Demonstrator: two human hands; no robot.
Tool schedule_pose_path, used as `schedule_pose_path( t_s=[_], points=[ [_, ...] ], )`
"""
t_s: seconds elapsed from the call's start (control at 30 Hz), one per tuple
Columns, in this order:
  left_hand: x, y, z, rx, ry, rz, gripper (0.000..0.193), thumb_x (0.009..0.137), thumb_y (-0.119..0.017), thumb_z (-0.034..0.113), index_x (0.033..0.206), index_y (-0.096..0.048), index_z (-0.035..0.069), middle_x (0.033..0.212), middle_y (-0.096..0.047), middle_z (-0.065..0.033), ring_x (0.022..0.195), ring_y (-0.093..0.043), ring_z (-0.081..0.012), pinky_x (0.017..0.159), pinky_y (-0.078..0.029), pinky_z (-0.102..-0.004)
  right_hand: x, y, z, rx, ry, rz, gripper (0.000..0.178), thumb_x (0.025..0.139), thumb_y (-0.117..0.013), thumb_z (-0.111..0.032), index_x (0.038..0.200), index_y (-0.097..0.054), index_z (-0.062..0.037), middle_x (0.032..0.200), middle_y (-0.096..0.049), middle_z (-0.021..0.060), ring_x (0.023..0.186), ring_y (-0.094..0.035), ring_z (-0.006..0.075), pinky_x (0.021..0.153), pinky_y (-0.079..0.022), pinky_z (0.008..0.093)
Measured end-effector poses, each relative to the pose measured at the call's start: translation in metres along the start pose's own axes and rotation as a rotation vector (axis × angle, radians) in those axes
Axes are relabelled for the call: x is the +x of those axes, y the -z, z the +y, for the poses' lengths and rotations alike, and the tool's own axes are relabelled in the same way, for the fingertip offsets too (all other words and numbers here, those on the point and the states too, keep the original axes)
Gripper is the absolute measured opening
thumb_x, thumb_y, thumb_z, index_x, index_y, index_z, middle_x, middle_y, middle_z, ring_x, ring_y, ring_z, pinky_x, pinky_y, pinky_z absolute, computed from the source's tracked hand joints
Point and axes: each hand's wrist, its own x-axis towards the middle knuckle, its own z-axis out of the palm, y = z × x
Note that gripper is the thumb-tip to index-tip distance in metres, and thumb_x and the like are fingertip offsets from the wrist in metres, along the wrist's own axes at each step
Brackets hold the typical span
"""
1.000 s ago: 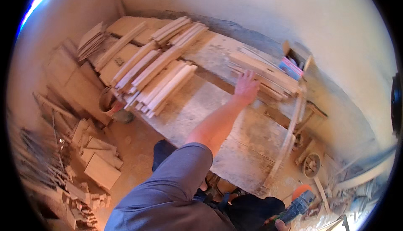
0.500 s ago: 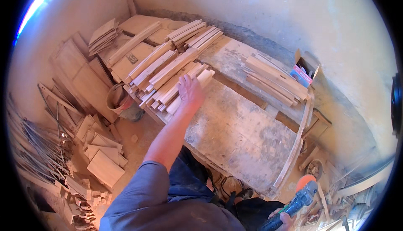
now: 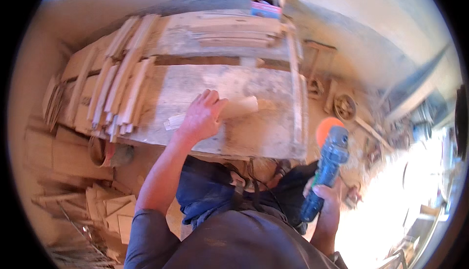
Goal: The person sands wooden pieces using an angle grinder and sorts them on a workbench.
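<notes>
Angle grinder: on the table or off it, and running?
Off: the right hand holds the angle grinder beyond the right edge of the table. Running: cannot tell from the orange disc.

Wood in left hand before workbench middle, stacked strips left, boards on far side, box behind them, grinder in right hand near right, bucket near left.
</notes>
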Motion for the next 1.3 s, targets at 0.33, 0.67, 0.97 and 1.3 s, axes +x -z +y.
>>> schedule_pose_path(
  t_s=[0.33, 0.67, 0.97, 1.3],
  points=[
    [0.025, -0.016, 0.072, -0.27, -0.01, -0.263, 0.048, 0.08, -0.082, 0.009, 0.126, -0.068, 0.001, 0.112, -0.066, -0.0144, 0.109, -0.062, -0.0378, 0.093, -0.052, -0.0476, -0.012, 0.009, 0.0, 0.023, -0.085, 0.036, 0.062, 0.065, -0.078, -0.02, 0.118, -0.059, 0.0049, 0.078, -0.07, 0.0153, 0.065, -0.07, 0.0243, 0.063, -0.058, 0.0355],
    [0.036, -0.018, 0.085, 0.013, 0.142, -0.304, 0.071, 0.083, -0.086, 0.04, 0.143, -0.063, 0.009, 0.115, -0.068, -0.0153, 0.113, -0.066, -0.0381, 0.095, -0.053, -0.0494, 0.009, 0.005, 0.003, 0.029, -0.122, -0.102, 0.061, 0.068, -0.081, -0.013, 0.123, -0.059, 0.0029, 0.085, -0.072, 0.0145, 0.07, -0.072, 0.0228, 0.069, -0.059, 0.0356],
    [0.033, -0.03, 0.098, -0.006, 0.029, -0.198, 0.071, 0.075, -0.09, 0.037, 0.137, -0.065, 0.01, 0.107, -0.065, -0.014, 0.104, -0.066, -0.0359, 0.088, -0.055, -0.049, 0.027, -0.003, 0.0, 0.023, -0.152, -0.161, 0.053, 0.073, -0.084, -0.011, 0.119, -0.06, 0.0014, 0.084, -0.073, 0.0108, 0.07, -0.071, 0.0186, 0.069, -0.059, 0.0333],
    [0.034, -0.028, 0.097, -0.051, 0.053, -0.188, 0.069, 0.075, -0.091, 0.036, 0.134, -0.066, 0.01, 0.103, -0.064, -0.0129, 0.102, -0.066, -0.0342, 0.088, -0.055, -0.0474, 0.041, -0.017, -0.001, -0.066, -0.178, -0.167, 0.051, 0.07, -0.079, -0.017, 0.113, -0.061, 0.0044, 0.083, -0.071, 0.016, 0.068, -0.071, 0.0254, 0.068, -0.058, 0.0377]
  ],
)
